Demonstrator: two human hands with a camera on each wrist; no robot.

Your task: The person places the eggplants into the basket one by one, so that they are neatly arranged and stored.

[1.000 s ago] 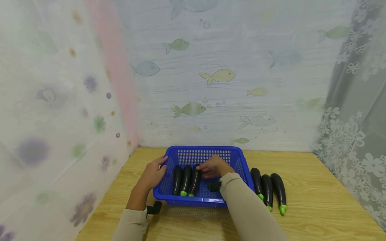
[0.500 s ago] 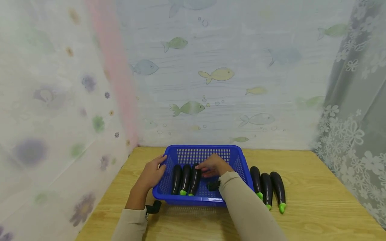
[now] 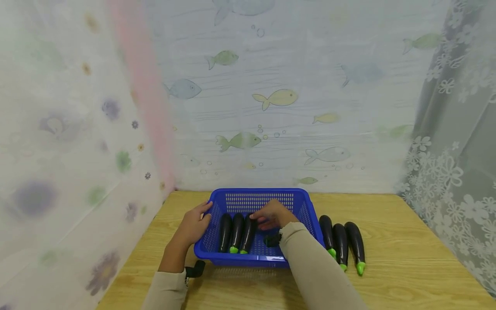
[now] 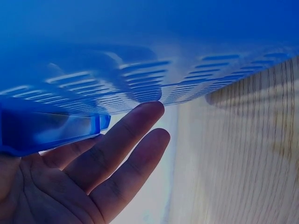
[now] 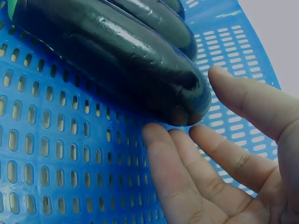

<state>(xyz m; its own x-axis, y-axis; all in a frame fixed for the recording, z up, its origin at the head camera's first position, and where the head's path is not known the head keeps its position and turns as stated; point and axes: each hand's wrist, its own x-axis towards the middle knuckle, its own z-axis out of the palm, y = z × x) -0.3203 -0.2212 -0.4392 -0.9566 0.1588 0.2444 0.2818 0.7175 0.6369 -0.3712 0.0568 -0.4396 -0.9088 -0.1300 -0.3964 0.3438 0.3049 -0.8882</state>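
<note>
Three dark eggplants lie side by side in the left half of a blue basket (image 3: 267, 257). My right hand (image 3: 272, 214) is inside the basket at the far end of the rightmost eggplant (image 3: 248, 234). In the right wrist view its thumb (image 5: 243, 95) and fairly straight fingers (image 5: 175, 175) surround that rounded end without closing round it; contact is hard to tell. My left hand (image 3: 195, 224) holds the basket's left rim between thumb and fingers. The left wrist view has the outer fingers (image 4: 128, 161) extended beneath the rim, along the slotted wall; the thumb is mostly hidden there.
Three more eggplants (image 3: 341, 245) with green stem ends lie on the wooden table (image 3: 410, 254), right of the basket. Fish-patterned cloth (image 3: 279, 142) hangs behind the table, and flowered cloth (image 3: 69, 172) on the left. A grey curtain (image 3: 465, 163) hangs on the right.
The whole head view has shifted slightly. Both hands, the basket and the eggplants keep their places relative to one another.
</note>
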